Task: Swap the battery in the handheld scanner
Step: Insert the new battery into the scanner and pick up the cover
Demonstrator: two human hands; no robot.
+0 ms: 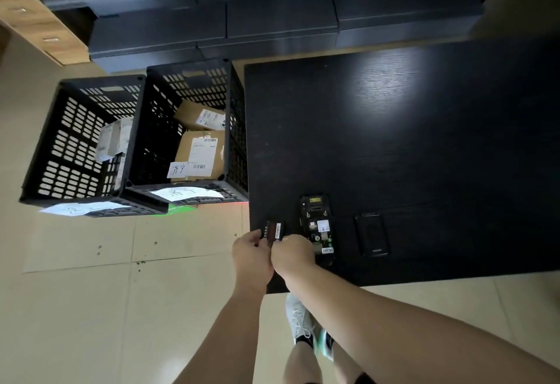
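Observation:
The handheld scanner (318, 226) lies face down near the front left of the black table (409, 147), its battery bay uncovered with labels showing. To its right rests the black back cover (372, 235). A small black battery (273, 231) with a red label is held just left of the scanner, over the table's left front corner. My left hand (252, 254) grips its left edge and my right hand (293, 254) pinches its lower right end. Both hands touch each other below the battery.
Two black slotted crates (75, 147) (188, 129) stand on the tiled floor left of the table, with cardboard parcels and paper labels. Dark stacked boxes (272, 13) line the back. My feet (303, 323) stand below the table's front edge.

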